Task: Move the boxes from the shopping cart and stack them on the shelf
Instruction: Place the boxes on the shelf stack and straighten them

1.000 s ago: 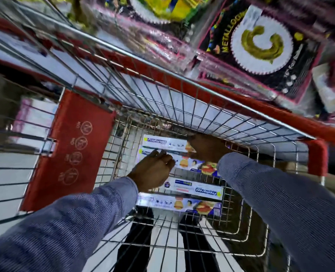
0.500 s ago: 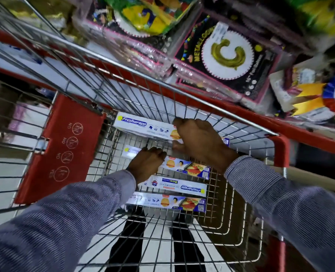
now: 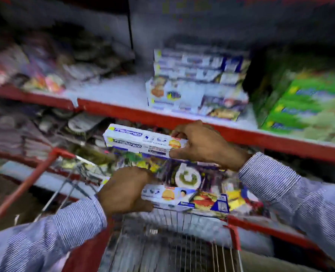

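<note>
The far red-edged metal shelf [image 3: 182, 118] already carries a stack of white-and-blue cardboard boxes [image 3: 198, 83] — likely the target. Above the near red wire shopping cart [image 3: 162, 242], the right hand [image 3: 204, 144] pinches one long white box [image 3: 141, 141] by its end, while the left hand [image 3: 123, 191] clasps another [image 3: 174, 197] — one each, probably to save trips.

Right hand [image 3: 206, 143] holds upper box [image 3: 143, 141], above left hand [image 3: 123, 190] gripping lower box [image 3: 170, 195]. Box stack [image 3: 198, 83] on shelf [image 3: 182, 118] beyond right hand. Cart [image 3: 162, 232] beneath both.

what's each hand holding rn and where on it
Right hand holds a wrap box by its right end. Left hand holds a second box by its left end.
</note>
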`<control>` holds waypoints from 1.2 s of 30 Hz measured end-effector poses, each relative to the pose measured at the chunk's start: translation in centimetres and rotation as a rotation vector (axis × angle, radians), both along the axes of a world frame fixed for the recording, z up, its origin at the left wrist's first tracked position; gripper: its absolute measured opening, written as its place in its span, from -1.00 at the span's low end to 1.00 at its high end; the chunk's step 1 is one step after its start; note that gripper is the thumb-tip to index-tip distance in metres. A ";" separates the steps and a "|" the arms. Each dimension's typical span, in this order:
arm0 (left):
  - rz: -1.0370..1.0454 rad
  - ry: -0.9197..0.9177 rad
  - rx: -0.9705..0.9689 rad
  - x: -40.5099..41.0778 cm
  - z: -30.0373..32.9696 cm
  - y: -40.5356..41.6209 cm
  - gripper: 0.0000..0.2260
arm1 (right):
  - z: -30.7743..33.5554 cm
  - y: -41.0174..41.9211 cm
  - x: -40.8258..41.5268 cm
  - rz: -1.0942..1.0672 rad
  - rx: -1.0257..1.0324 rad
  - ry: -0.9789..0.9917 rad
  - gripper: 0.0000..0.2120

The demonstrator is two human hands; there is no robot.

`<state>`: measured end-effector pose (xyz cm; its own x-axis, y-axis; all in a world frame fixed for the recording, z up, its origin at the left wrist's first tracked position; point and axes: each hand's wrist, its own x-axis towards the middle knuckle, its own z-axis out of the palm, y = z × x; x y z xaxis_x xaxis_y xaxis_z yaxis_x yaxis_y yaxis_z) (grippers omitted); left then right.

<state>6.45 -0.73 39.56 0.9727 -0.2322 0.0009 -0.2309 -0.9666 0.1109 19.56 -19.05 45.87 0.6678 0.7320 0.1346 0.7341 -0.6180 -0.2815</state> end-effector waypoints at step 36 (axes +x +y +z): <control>-0.050 -0.172 -0.037 18.9 17.6 0.0 -0.51 | 11.3 -0.5 18.5 -0.232 0.046 -0.206 -0.84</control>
<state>25.37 -0.78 57.18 0.9446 -0.2773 0.1758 -0.2975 -0.9494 0.1009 38.07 -19.57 57.15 0.7715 0.5535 0.3138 0.6196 -0.7657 -0.1725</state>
